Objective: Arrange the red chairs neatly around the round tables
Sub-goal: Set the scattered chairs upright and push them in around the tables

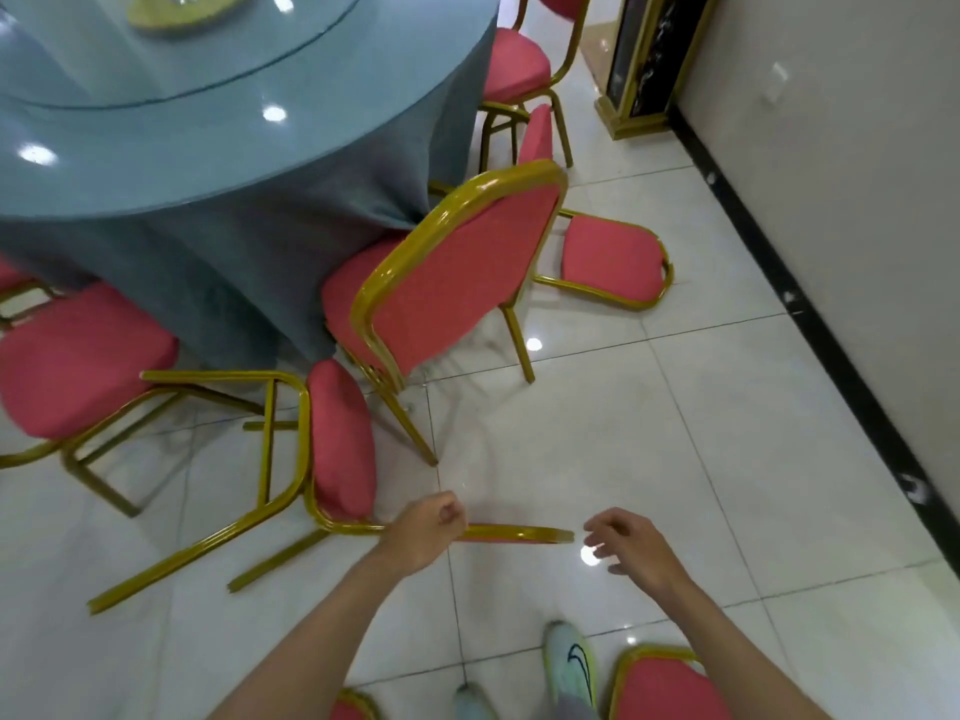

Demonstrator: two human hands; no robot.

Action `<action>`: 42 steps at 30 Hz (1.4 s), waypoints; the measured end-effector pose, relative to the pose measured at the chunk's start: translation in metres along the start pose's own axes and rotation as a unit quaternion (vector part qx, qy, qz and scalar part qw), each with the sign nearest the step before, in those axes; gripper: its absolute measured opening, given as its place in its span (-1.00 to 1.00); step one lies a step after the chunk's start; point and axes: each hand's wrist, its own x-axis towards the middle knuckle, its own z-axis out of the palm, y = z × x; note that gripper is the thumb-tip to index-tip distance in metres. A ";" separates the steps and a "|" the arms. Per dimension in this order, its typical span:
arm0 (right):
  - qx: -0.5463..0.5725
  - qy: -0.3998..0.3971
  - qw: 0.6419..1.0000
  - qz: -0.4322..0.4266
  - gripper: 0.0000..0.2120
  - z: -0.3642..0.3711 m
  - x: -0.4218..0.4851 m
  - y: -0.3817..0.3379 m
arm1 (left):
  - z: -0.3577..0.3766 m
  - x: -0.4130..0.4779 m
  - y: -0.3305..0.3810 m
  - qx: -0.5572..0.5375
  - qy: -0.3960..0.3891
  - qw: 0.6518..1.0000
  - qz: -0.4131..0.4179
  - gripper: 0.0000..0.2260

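A red chair with a gold frame lies tipped over on the floor in front of me, its seat cushion (340,439) on edge and its legs pointing left. My left hand (423,535) grips the gold rail of its backrest (514,534), which lies low and edge-on. My right hand (631,545) hovers just right of the rail's end, fingers loosely spread, holding nothing. An upright red chair (452,288) stands pushed against the round table (208,163) with its blue cloth. Another chair (608,259) lies toppled to the right of it.
More red chairs stand around the table at the left (72,356) and at the back right (514,65). Two chair backs (670,685) show by my feet. A wall with a black skirting (810,314) runs along the right. A dark gold-trimmed cabinet (649,59) stands at the back.
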 end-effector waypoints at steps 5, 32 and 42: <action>-0.061 -0.023 0.998 -0.026 -0.87 0.018 0.066 0.054 | 0.040 0.051 -0.042 0.039 0.009 0.999 -0.010 -0.92; -0.599 -0.037 0.762 -0.242 -0.77 0.089 0.246 0.182 | 0.162 0.175 -0.138 0.393 -0.079 0.916 -0.007 -0.63; -0.674 -0.019 0.662 -0.327 -0.81 0.101 0.137 0.095 | 0.125 0.078 -0.082 0.359 -0.062 0.931 0.001 -0.67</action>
